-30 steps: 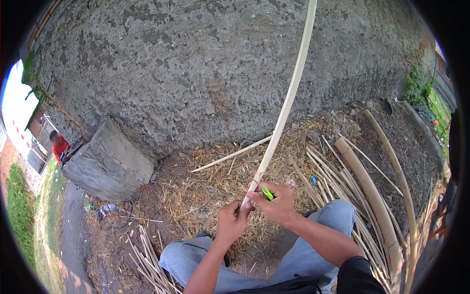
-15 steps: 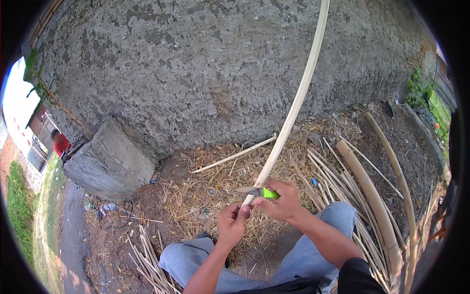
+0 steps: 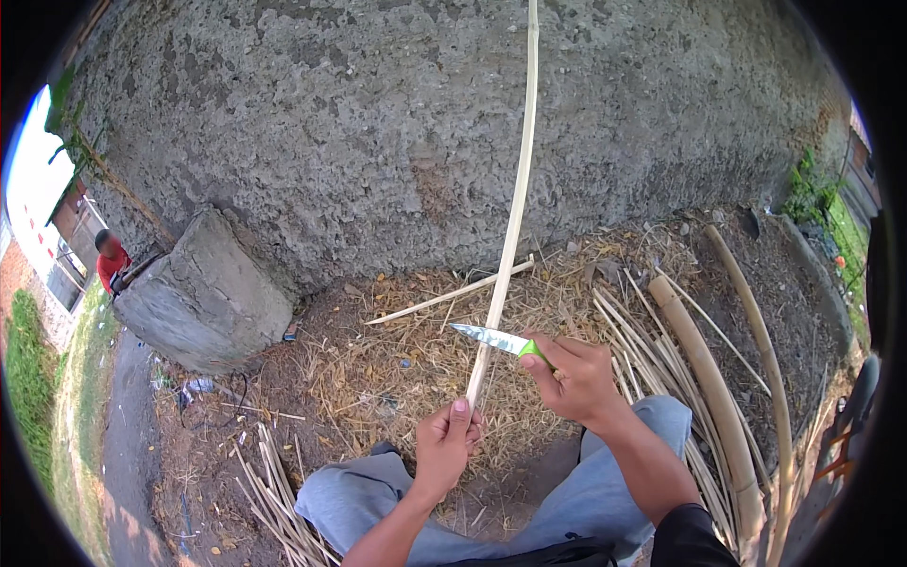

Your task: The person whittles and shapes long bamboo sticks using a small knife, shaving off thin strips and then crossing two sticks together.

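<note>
A long pale bamboo strip (image 3: 517,208) rises from my left hand (image 3: 446,444) up past the top of the view, in front of the wall. My left fingers are closed around its lower end, the thumb lying along it. My right hand (image 3: 578,378) grips the green handle of a knife (image 3: 491,337). The blade points left and crosses the strip a little above my left hand; whether it touches the strip I cannot tell. Most of the handle is hidden in my right fist.
Split strips (image 3: 274,491) lie left of my knees, more strips (image 3: 633,331) on the right beside a thick bamboo pole (image 3: 704,378). A rough grey wall (image 3: 359,142) stands ahead. A concrete block (image 3: 208,293) is at left, with a person in red (image 3: 111,260) behind it.
The strip's upper part has swung left and now stands more upright. My right hand has moved slightly right, and the knife blade has turned so that its flat side shows.
</note>
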Available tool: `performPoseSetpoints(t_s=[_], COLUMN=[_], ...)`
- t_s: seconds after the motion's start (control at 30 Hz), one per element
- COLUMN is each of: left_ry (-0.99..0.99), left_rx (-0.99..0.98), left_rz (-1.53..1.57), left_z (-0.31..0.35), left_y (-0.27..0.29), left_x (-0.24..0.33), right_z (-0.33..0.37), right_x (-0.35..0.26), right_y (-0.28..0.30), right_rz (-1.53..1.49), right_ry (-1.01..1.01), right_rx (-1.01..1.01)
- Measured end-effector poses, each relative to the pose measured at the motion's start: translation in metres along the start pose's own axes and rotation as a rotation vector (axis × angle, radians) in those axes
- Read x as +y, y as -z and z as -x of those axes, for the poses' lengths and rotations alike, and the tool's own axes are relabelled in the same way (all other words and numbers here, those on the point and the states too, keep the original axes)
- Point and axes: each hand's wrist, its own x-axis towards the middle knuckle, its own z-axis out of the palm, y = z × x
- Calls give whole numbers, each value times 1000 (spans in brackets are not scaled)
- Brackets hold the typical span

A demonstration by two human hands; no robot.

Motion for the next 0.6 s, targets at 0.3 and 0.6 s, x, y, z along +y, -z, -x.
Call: performPoseSetpoints(t_s=[0.3, 0.6], left_ry=[-368, -462], left_rx=[251, 265], left_rz=[-352, -450], left_z=[9, 23], left_y=[1, -2], left_x=[-3, 10], right_z=[0, -2], right_x=[-11, -11], right_y=[-6, -20], right_rz=[33, -11], right_ry=[52, 5], right_rx=[11, 125])
